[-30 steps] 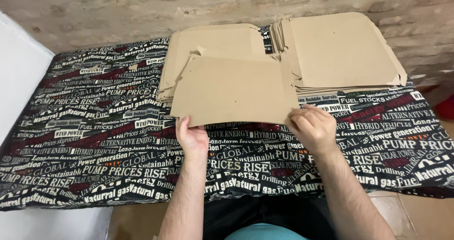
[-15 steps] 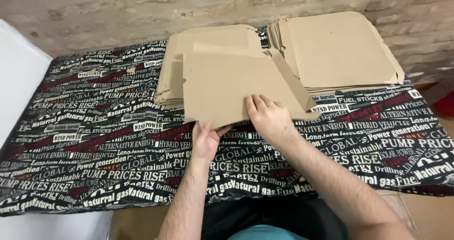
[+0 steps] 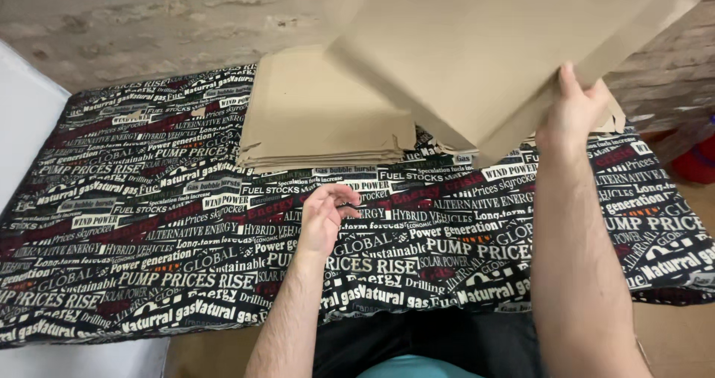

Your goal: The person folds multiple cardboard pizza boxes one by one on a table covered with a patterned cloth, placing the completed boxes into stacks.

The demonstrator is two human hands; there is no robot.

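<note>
Right hand (image 3: 573,113) clamped on raised cardboard sheet (image 3: 491,43) | left hand (image 3: 324,218) loose, empty, over table middle (image 3: 149,236) | stack (image 3: 328,117) at far edge

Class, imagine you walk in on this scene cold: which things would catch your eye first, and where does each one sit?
First comes the large flat cardboard sheet, lifted and tilted at the upper right, gripped at its lower edge by the right hand. Next is the black tablecloth covered in bold white and red newsprint lettering, spread across the whole table. On it, at centre back, lies a stack of flat cardboard sheets, with the empty left hand hovering just in front.
</note>
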